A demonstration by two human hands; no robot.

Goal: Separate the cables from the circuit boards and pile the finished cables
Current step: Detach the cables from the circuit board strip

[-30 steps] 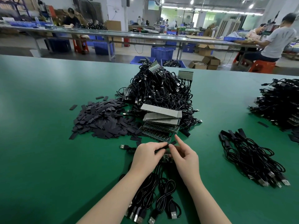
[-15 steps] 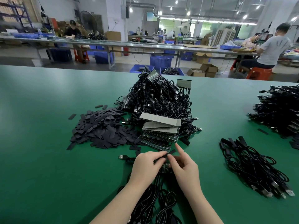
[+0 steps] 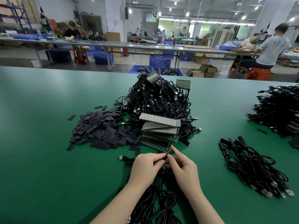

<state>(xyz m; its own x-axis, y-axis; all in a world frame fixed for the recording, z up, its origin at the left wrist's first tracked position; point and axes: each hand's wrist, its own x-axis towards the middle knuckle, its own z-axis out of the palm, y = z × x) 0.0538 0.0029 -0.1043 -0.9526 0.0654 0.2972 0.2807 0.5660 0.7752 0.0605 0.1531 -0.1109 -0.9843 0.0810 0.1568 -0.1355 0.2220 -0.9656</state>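
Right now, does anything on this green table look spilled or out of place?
Mostly not. A few black strips lie scattered apart from the main strip heap, and one USB plug lies loose left of the left hand.

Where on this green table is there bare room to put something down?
Bare green table lies left of the black strips, and between the hands and the finished cables. The middle is crowded: tangled cable heap, stacked circuit boards.

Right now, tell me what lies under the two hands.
Under the left hand and right hand a green circuit board shows, with black cables trailing toward the person. Most of the board is covered.
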